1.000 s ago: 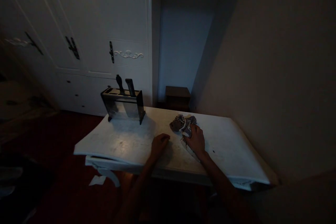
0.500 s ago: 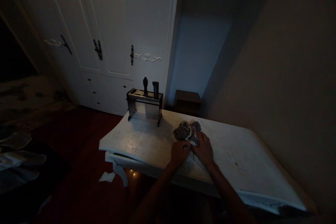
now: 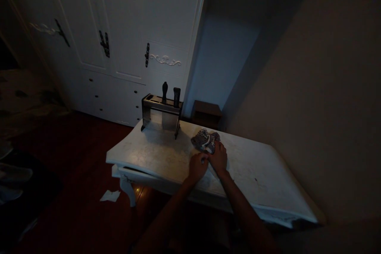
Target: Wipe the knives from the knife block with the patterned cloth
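A crumpled grey and white patterned cloth [image 3: 204, 139] lies bunched on the white table [image 3: 157, 151]. My left hand [image 3: 198, 167] is closed at the cloth's near edge, thumb and fingers curled in a pinch on it. From the right, my right hand [image 3: 219, 158] wraps its fingers over the cloth. The two hands almost touch each other. Dim light hides the fingertips in part. Behind and to the left stands a metal knife block [image 3: 162, 113] with two black handles [image 3: 176, 97] sticking up.
A white wardrobe [image 3: 125, 51] with dark handles rises behind the table. A brown box-like cabinet [image 3: 206, 111] stands past the table's far edge. The wall [image 3: 312, 107] runs along the right. White paper [image 3: 110, 195] lies on the red floor [image 3: 77, 166].
The view has shifted, so table, knife block and hands sit a little further left and up. Both hands stay at the cloth, whose folds look slightly different.
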Tool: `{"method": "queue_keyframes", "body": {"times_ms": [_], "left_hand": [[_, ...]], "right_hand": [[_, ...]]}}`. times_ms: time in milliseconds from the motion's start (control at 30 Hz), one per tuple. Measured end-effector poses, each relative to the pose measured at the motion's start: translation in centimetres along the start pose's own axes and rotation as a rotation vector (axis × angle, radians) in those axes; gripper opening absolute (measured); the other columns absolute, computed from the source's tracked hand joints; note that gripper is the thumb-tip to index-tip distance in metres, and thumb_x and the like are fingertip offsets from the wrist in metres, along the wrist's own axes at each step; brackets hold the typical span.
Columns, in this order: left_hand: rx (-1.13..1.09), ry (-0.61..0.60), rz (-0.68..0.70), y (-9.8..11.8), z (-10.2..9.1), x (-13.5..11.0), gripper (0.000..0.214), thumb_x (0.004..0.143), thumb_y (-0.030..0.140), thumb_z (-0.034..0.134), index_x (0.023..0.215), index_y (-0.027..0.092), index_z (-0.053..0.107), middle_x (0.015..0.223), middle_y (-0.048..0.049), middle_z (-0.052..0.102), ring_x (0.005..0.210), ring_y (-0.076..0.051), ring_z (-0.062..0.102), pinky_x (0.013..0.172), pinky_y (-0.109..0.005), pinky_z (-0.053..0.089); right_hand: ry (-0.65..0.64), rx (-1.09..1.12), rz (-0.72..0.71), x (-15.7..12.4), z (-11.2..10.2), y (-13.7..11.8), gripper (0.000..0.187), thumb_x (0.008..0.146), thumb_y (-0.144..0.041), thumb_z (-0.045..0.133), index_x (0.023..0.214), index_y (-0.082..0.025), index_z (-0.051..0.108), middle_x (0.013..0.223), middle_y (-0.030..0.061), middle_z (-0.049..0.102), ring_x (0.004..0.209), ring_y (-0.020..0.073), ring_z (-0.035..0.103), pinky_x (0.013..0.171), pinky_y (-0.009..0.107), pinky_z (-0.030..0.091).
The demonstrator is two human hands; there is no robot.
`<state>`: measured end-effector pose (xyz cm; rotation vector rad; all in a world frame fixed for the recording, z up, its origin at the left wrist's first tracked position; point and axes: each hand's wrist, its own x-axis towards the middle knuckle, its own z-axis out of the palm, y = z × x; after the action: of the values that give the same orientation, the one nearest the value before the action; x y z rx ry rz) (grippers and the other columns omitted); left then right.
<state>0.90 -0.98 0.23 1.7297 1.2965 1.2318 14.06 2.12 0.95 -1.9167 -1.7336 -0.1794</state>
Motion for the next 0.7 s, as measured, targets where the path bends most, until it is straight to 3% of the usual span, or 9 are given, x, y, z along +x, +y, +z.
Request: {"method": "queue_keyframes", "body": {"times_ms": [200,367,500,700], "left_hand": [[-0.184,-0.065,-0.022,0.3,-1.4,-0.8,0.018,0.080,0.016,0.053,0.084,0.018,0.071,0.091,-0.0054,0.074,0.089,-0.019,0.067,0.086,-0.032,0.050],[-0.375,-0.062,-0.075,0.2,-4.3,-2.0,0.018,0.079,0.020,0.053,0.084,0.017,0.070,0.092,-0.0055,0.074,0.092,-0.019,0.067,0.086,-0.030,0.050],[-0.336,-0.081,-0.060,-0.6,-6.9,-2.7,0.019,0.077,0.024,0.054,0.084,0.018,0.071,0.092,-0.0062,0.073,0.092,-0.019,0.067,0.084,-0.030,0.051],[-0.315,0.159,-0.158,-0.7,-12.0,-0.8,0.023,0.076,0.030,0.050,0.085,0.016,0.066,0.089,-0.0067,0.071,0.073,-0.018,0.070,0.064,-0.028,0.050]], "right_hand": [[-0.025,0.040,-0.043,0.2,0.3,0.4,0.066,0.078,-0.039,0.060,0.137,-0.014,0.046,0.139,0.0175,0.045,0.124,0.0323,0.046,0.103,0.044,0.041],[-0.078,0.149,-0.152,-1.1,0.1,2.1,0.070,0.079,-0.040,0.060,0.142,-0.015,0.041,0.147,0.0157,0.040,0.135,0.0303,0.040,0.111,0.045,0.037],[-0.063,0.204,-0.162,-1.8,0.1,3.0,0.070,0.080,-0.041,0.060,0.143,-0.017,0.040,0.150,0.0144,0.039,0.138,0.0296,0.038,0.113,0.046,0.035],[-0.050,0.261,-0.156,-2.0,0.7,3.8,0.069,0.078,-0.042,0.060,0.142,-0.019,0.043,0.149,0.0140,0.040,0.137,0.0306,0.040,0.110,0.048,0.039]]}}
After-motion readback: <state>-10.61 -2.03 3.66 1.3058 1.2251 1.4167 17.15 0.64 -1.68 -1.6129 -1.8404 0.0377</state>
